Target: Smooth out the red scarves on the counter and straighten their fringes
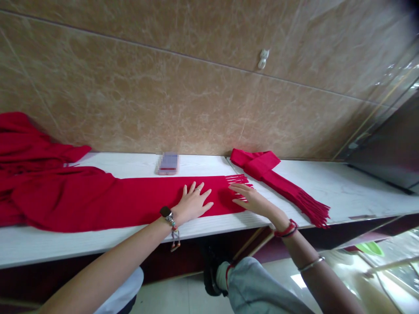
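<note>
A long red scarf [108,196] lies stretched along the white counter [343,192], its fringed end [237,179] to the right. My left hand [193,201] rests flat on the scarf with fingers spread, a ring on one finger and a watch at the wrist. My right hand [248,198] lies flat on the scarf's fringed end, fingers stretched out to the left. Neither hand grips the cloth.
A second red scarf [278,181], folded, lies at an angle to the right with its fringe at the counter's front edge. A heap of red cloth [22,148] sits at the far left. A small blurred box [168,163] stands by the tiled wall.
</note>
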`<state>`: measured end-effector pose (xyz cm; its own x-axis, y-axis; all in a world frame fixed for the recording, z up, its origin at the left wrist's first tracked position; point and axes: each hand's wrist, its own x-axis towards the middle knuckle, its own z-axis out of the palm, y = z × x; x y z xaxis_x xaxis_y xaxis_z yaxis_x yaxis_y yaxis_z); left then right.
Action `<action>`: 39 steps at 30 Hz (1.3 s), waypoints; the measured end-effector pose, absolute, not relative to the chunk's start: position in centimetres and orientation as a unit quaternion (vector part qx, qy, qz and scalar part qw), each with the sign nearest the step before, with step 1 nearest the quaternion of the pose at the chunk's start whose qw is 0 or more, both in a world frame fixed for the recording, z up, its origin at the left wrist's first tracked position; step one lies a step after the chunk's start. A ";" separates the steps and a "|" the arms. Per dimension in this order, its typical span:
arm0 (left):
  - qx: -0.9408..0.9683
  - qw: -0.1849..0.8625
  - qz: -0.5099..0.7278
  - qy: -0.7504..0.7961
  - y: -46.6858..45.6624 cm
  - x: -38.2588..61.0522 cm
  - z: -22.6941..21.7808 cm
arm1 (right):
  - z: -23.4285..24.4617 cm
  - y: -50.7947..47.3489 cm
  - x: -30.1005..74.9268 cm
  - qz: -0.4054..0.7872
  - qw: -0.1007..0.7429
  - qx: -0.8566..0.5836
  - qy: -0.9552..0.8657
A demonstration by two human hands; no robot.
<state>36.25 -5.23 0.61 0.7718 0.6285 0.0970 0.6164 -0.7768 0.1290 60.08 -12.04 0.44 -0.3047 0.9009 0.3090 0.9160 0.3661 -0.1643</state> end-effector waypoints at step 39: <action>0.984 -0.113 0.064 0.124 -9.2 38.8 2.5 | 2.0 -14.8 58.8 -0.059 0.083 -0.500 -0.860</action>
